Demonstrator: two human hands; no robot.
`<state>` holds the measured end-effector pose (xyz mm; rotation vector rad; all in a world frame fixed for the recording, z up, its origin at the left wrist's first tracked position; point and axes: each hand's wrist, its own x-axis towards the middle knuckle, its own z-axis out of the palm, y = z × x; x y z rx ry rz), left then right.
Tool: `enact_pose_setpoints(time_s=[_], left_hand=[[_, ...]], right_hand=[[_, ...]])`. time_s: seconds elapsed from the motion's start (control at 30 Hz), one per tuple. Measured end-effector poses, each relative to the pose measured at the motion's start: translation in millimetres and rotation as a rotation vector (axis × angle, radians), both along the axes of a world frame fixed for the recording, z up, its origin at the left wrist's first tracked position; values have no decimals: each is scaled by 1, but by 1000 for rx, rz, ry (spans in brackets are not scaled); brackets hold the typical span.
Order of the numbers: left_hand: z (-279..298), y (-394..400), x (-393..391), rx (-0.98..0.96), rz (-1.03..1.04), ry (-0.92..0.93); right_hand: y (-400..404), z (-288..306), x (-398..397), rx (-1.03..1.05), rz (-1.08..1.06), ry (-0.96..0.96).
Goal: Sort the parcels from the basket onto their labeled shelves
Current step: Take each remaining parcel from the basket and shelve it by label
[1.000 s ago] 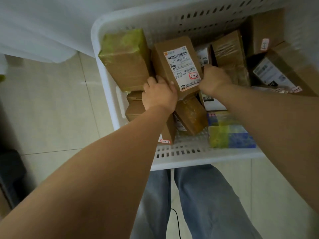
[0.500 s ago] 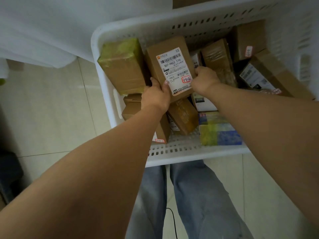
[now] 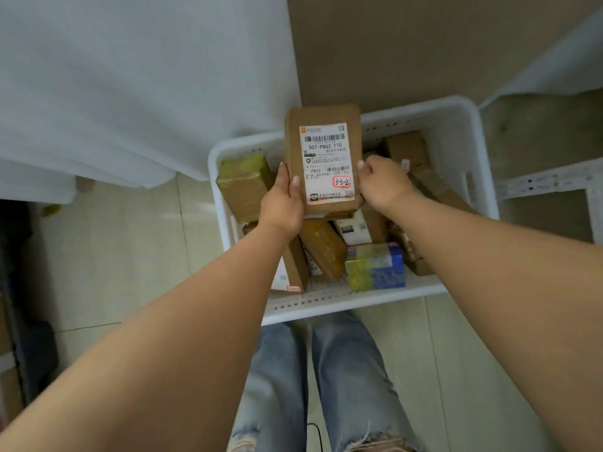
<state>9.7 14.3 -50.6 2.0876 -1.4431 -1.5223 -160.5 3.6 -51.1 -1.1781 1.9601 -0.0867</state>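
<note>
A white basket (image 3: 456, 132) sits on the tiled floor (image 3: 124, 243), with brown and yellow-taped parcels (image 3: 243, 187) lying loose in it. Above the basket, a brown box (image 3: 323, 158) is held upright, its label reading 3-3-2. The left hand (image 3: 284, 203) grips the box's left edge, thumb on the front; the right hand (image 3: 381, 184) curls round its right edge.

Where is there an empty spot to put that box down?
Bare tile floor lies left of the white plastic basket, up to the white cloth. Inside, bare mesh shows only along the near wall, before the blue-and-yellow taped parcel. Elsewhere parcels crowd it. Left hand and right hand hold the labelled brown cardboard parcel.
</note>
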Motion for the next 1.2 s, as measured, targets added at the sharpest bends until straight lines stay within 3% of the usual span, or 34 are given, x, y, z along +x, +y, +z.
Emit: enact_pose_setpoints(time_s=[0.17, 0.43, 0.53, 0.7, 0.8, 1.03, 1.2], left_hand=[[70, -16, 5, -104, -101, -12], [188, -40, 5, -207, -151, 205], [233, -47, -6, -272, -173, 218], [310, -60, -31, -237, -165, 423], [350, -59, -44, -191, -237, 490], [434, -43, -79, -306, -418, 613], [472, -21, -105, -331, -553, 598]], right_hand=[[-2, 78, -17, -15, 79, -18], [-5, 186, -21, -209, -320, -429], [0, 224, -21, -309, -380, -395], [13, 290, -36, -487, -527, -394], [28, 333, -48, -552, -533, -389], [71, 426, -69, -720, -536, -265], [113, 461, -74, -748, -624, -193]])
